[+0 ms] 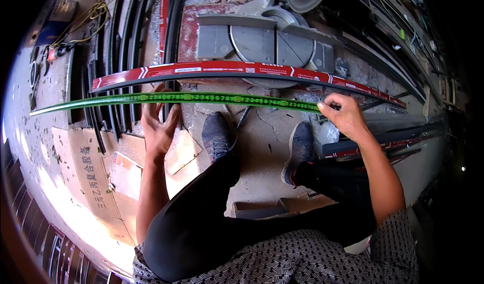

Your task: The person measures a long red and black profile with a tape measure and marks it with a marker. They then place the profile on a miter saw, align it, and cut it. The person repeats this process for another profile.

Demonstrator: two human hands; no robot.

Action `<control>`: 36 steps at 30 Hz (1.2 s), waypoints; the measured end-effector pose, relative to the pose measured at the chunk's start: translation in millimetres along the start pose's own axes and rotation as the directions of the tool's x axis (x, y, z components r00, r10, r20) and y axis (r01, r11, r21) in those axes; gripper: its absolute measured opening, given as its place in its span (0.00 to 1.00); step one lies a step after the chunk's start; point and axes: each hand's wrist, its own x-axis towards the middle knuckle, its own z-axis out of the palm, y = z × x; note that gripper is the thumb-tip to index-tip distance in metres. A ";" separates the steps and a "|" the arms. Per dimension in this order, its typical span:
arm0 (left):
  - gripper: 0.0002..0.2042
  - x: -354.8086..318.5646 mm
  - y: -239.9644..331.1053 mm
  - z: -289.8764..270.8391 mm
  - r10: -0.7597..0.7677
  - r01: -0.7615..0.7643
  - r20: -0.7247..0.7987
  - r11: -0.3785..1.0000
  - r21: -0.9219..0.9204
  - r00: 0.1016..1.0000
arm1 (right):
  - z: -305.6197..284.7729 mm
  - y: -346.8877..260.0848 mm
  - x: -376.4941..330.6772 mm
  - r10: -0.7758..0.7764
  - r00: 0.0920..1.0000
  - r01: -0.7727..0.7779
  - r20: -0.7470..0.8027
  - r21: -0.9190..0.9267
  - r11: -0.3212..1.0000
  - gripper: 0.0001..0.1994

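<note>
A bright green tape measure blade (pixel 212 98) stretches across the view in front of me, its far left part reaching well past my left hand. My right hand (pixel 347 115) pinches the blade's right end between thumb and fingers. My left hand (pixel 159 125) is curled about the blade on the left, with fingertips showing beyond it and the thumb on the near side. Part of those fingers is hidden behind the blade. Just beyond the blade and roughly alongside it lies a long dark profile (pixel 201 70) with a red printed film on its face.
A miter saw (pixel 272 44) with a round blade stands beyond the profile. Dark bars (pixel 123 57) lie at left, more long strips (pixel 383 47) at right. Flattened cardboard (pixel 93 173) covers floor at near left. My shoes (pixel 218 137) stand below the blade.
</note>
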 end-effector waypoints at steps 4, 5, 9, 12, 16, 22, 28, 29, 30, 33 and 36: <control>0.32 -15.9 9.2 3.4 -0.165 0.296 0.300 0.831 -0.471 0.940 | 19.3 3.0 2.3 0.003 1.000 -0.001 0.027 -0.076 0.997 0.14; 0.29 -18.3 4.2 4.3 -0.159 0.316 0.315 0.775 -0.547 0.936 | 24.1 1.8 3.2 0.015 0.999 -0.013 0.029 -0.082 0.997 0.14; 0.17 -21.8 -18.2 7.2 -0.182 0.348 0.301 0.597 -0.723 0.936 | 42.2 10.1 4.7 0.095 0.993 -0.091 0.071 -0.063 0.994 0.18; 0.16 -29.3 -43.0 1.9 -0.249 0.352 0.252 0.571 -0.741 0.935 | 55.1 9.1 5.3 0.120 0.984 -0.115 0.132 -0.043 0.992 0.16; 0.15 -35.6 -56.0 -1.9 -0.294 0.325 0.175 0.602 -0.730 0.940 | 67.0 8.2 8.1 0.105 0.968 -0.102 0.226 -0.024 0.994 0.15; 0.10 -36.3 -64.7 -12.9 -0.303 0.336 0.176 0.631 -0.699 0.937 | 76.2 17.2 14.1 0.006 0.954 -0.013 0.301 0.021 1.000 0.15; 0.11 -38.8 -72.2 -13.8 -0.344 0.350 0.153 0.634 -0.690 0.926 | 82.6 20.7 18.6 -0.013 0.947 0.003 0.322 0.031 1.000 0.16; 0.11 -39.2 -72.9 -13.4 -0.357 0.354 0.148 0.628 -0.693 0.922 | 83.1 21.4 18.7 -0.005 0.947 -0.004 0.321 0.027 1.000 0.16; 0.11 -39.3 -73.2 -13.4 -0.349 0.354 0.156 0.627 -0.694 0.924 | 83.8 23.0 19.7 -0.004 0.947 -0.004 0.322 0.023 1.000 0.16; 0.11 -40.3 -73.2 -13.3 -0.355 0.365 0.165 0.623 -0.692 0.920 | 85.3 25.7 22.5 0.008 0.940 -0.011 0.340 0.007 1.000 0.16; 0.11 -45.2 -78.1 -11.1 -0.419 0.401 0.151 0.610 -0.684 0.895 | 85.3 24.7 23.7 -0.001 0.932 -0.005 0.361 0.015 1.000 0.16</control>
